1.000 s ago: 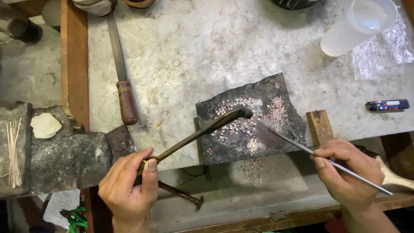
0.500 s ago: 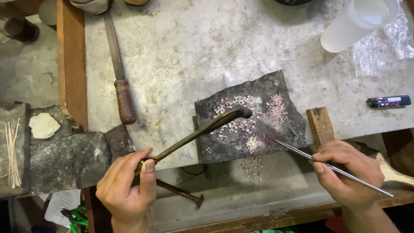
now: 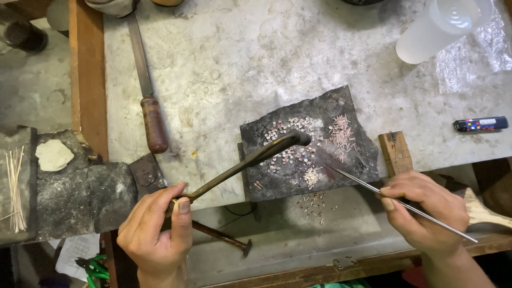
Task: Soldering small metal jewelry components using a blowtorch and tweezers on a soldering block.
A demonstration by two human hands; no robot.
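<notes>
My left hand grips the near end of a long curved dark metal pipe. Its far tip hangs over a dark charred block strewn with many tiny metal rings and short wire bits. My right hand pinches a thin metal rod like a pen. The rod's point rests at the block's near right edge, beside a small pale heap. A few wire bits lie on the bench just below the block.
A long file with a wooden handle lies at the left. A frosted plastic cup and crinkled foil sit at top right, a small lighter at right. At far left lie charred blocks, thin sticks and a pale lump. A small hammer rests under my left hand.
My right hand has drawn the thin rod slightly back toward me, its point going from the block's middle to its near right edge. The left hand and pipe have held still.
</notes>
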